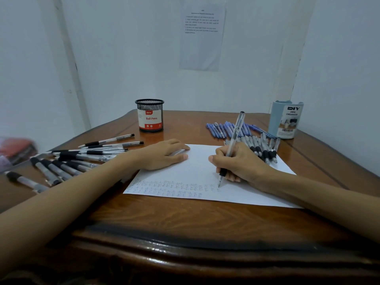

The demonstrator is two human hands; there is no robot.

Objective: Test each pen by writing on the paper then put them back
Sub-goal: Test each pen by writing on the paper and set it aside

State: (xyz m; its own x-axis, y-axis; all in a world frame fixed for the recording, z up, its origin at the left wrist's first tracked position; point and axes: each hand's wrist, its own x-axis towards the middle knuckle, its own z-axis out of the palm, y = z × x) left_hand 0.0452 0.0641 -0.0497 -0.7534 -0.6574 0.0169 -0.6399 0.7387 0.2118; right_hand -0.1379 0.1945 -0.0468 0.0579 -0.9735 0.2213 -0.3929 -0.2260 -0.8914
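Observation:
A white sheet of paper point(197, 167) lies on the wooden table, with rows of small handwritten marks along its near edge. My right hand point(238, 163) grips a clear pen with a black grip point(232, 142), its tip touching the paper at the right end of the written rows. My left hand point(164, 154) rests flat on the paper's left corner, fingers straight. Several black-grip pens point(67, 159) lie spread out at the left. More black-grip pens point(261, 148) lie behind my right hand, with several blue pens point(228, 129) beyond them.
A black mesh cup labelled "Ball Pens" point(150, 116) stands at the back centre. A light blue desk organizer point(285, 120) stands at the back right. A red blurred object point(16, 149) sits at the far left. A printed sheet point(202, 33) hangs on the wall.

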